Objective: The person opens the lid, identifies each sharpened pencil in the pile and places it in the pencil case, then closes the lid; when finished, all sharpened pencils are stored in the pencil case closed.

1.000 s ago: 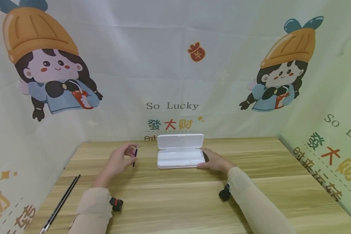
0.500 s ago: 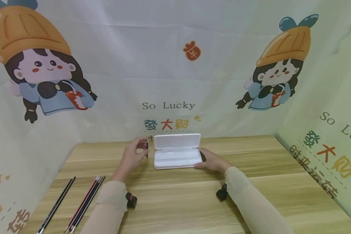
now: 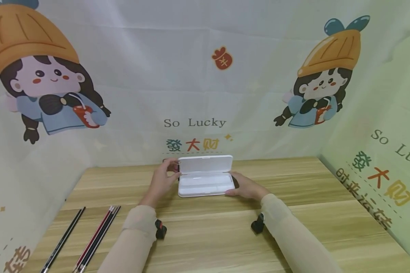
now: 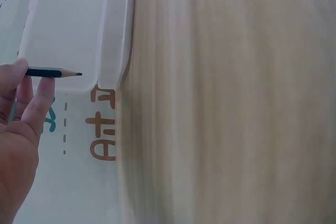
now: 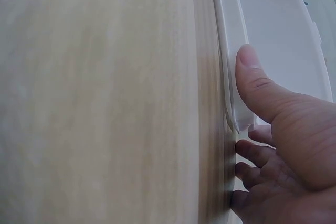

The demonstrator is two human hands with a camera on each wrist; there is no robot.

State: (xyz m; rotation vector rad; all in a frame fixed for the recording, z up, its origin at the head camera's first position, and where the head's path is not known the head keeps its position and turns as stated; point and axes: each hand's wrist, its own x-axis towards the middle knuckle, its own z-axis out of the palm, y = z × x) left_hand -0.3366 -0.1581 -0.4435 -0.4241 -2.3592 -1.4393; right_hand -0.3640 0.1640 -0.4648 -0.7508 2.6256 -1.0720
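The person's left hand [image 3: 161,181] pinches a sharpened dark pencil [image 4: 45,72] just beside the raised lid's left end; the right hand [image 3: 247,186] grips the right end of the open white case [image 3: 203,181], which sits on the wooden table [image 3: 205,235] before me.
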